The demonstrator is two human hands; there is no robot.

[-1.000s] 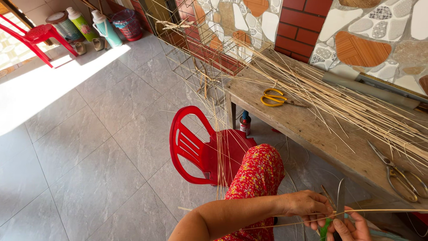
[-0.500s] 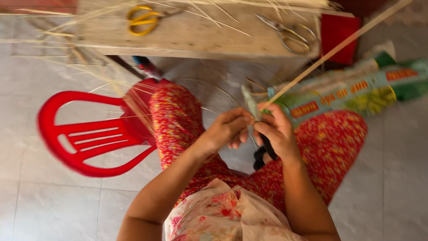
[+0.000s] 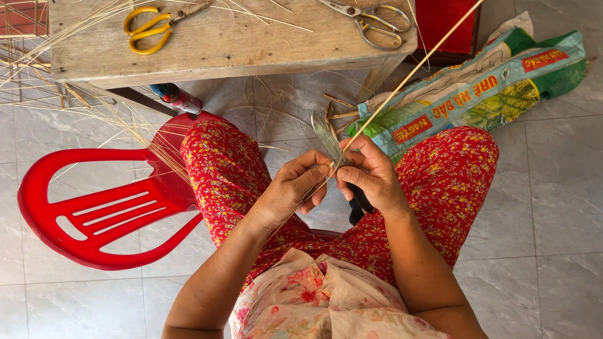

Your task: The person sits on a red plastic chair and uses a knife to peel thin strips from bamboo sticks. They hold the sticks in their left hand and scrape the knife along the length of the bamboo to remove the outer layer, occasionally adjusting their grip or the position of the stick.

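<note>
Head view, looking straight down: I saw both forearms reaching forward from the lap and meeting between the knees of the red flowered trousers (image 3: 220, 169). The left hand (image 3: 292, 188) was turned palm-inward, its fingers curled and pressed together, thumb and forefinger pinching a long thin bamboo strip (image 3: 408, 78). That strip ran from the hands up and to the right, crossing the green and white printed sack (image 3: 496, 81) on the tiled floor (image 3: 553, 207) and passing the corner of the wooden bench (image 3: 220, 44). The right hand (image 3: 370, 179) sat just beside the left, knuckles up, fingers wrapped tight around a dark handle; I took it for the handle of the knife (image 3: 326, 138), though the grip hid most of it. The grey blade stood out above the two thumbs, touching the strip where the hands met. On the bench lay yellow-handled scissors (image 3: 151, 28) and a pair of metal shears (image 3: 370, 22), both well apart from the hands. A red plastic chair (image 3: 94, 207) lay beside the left knee, with loose slivers (image 3: 138, 135) spilling over it.
</note>
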